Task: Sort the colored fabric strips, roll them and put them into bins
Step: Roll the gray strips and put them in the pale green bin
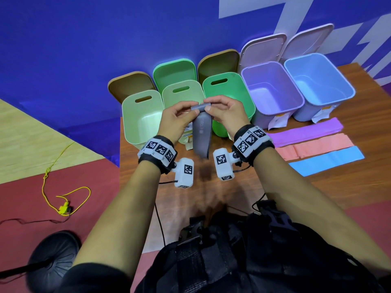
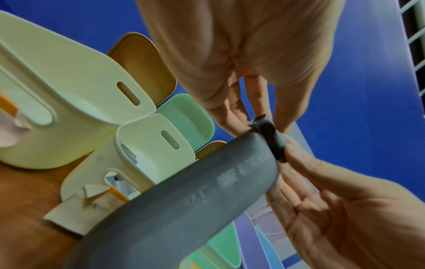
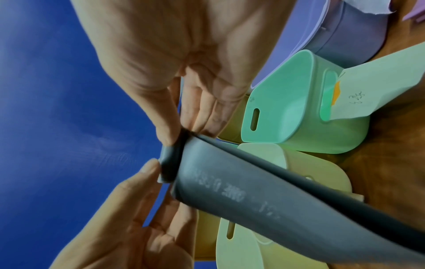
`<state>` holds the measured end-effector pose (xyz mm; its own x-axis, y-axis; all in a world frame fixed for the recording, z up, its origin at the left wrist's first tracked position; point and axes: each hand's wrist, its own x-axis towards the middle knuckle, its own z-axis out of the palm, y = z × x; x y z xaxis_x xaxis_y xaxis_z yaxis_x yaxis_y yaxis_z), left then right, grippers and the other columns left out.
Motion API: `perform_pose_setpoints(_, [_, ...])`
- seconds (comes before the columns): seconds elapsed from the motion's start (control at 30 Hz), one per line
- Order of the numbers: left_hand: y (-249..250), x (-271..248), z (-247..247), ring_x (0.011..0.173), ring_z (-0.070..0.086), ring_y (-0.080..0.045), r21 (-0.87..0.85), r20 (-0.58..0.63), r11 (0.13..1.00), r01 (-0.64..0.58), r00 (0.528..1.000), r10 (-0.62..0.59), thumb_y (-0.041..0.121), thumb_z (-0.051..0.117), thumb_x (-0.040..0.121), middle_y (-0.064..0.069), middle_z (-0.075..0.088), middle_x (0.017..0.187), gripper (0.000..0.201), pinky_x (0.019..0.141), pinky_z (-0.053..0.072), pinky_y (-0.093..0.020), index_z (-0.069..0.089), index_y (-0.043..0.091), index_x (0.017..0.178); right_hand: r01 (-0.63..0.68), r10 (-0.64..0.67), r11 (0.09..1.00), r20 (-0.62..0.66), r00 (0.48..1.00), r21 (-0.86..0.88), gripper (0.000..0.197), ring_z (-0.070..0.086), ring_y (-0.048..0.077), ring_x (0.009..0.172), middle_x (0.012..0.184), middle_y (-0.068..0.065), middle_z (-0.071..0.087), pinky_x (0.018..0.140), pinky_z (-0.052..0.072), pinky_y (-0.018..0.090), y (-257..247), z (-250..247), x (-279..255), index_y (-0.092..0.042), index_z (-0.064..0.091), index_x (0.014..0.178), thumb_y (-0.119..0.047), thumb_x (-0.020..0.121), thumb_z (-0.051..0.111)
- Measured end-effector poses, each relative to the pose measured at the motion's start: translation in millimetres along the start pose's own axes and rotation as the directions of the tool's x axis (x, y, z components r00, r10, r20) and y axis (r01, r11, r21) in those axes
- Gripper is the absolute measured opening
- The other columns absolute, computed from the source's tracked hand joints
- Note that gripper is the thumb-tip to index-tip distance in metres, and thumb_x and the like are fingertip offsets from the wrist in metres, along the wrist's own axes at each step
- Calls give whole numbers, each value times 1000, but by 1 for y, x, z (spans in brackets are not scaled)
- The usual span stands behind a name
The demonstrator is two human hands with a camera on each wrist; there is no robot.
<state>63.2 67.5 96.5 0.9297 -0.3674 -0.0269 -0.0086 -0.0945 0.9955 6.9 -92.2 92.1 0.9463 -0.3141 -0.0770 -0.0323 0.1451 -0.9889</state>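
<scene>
both hands, left hand (image 1: 176, 119) and right hand (image 1: 225, 115), pinch the grey strip (image 1: 202, 134), barely rolled; purple strip (image 1: 306, 132), pink strip (image 1: 317, 146), blue strip (image 1: 325, 160) lie flat to their right, unrolled.

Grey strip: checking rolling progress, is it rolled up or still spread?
Partly rolled: grey strip has a small roll at its top; the rest hangs loose.
</scene>
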Motion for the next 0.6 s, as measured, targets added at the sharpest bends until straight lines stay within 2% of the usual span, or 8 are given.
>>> perform_pose_setpoints(0.07, [0,1,0,79,65,-7,5,-7,1000,9,1000,-9,8,71,88,-9,72,95,17,71,49,-18,72,7,105,14,-14,1000,8,1000,-17,21,71,19,90,101,14,75,84,56,30,0,0,0,-12,73,98,4,85,67])
perform_pose_setpoints(0.17, [-1,2,-1,77,66,-8,10,-16,999,35,999,-35,9,71,89,-11,72,91,12,71,52,-20,71,6,101,27,-27,999,16,1000,-26,25,72,24,98,103,12,76,95,56,39,2,-1,-1,-14,75,95,6,83,67])
perform_pose_setpoints(0.3, [-2,1,-3,88,69,-23,12,5,998,55,998,-55,13,72,88,-22,71,99,9,85,58,-37,73,13,97,19,-18,999,36,999,-40,27,72,24,101,105,13,75,99,54,38,1,-2,-3,-7,75,103,9,82,66])
perform_pose_setpoints(0.37, [-3,0,-5,92,70,-29,36,-1,998,46,999,-46,13,73,85,-19,72,98,13,88,58,-41,74,14,98,18,-16,999,40,999,-44,30,71,22,104,108,11,75,100,53,37,-1,-2,-3,-6,74,103,12,81,65])
perform_pose_setpoints(0.43, [-3,-2,-5,90,70,-23,63,-17,998,27,1000,-26,11,74,83,-12,74,97,17,86,58,-38,74,13,100,18,-16,999,49,999,-38,32,70,20,107,112,10,74,102,52,37,-2,-2,-3,-6,74,102,15,80,64])
perform_pose_setpoints(0.5, [-2,-3,-3,83,68,-15,69,-30,998,6,1000,-4,7,75,82,-7,73,95,19,79,55,-29,72,10,101,4,-4,1000,57,998,-10,28,69,20,107,114,12,73,102,52,36,-3,-1,-4,-2,72,105,12,82,65])
perform_pose_setpoints(0.6, [2,-5,0,80,69,-14,27,-16,1000,-10,1000,10,-1,75,81,-3,72,95,22,74,53,-24,70,9,99,-53,52,998,37,998,37,20,68,14,96,110,14,71,89,56,28,-7,1,-5,-9,71,110,-5,91,67])
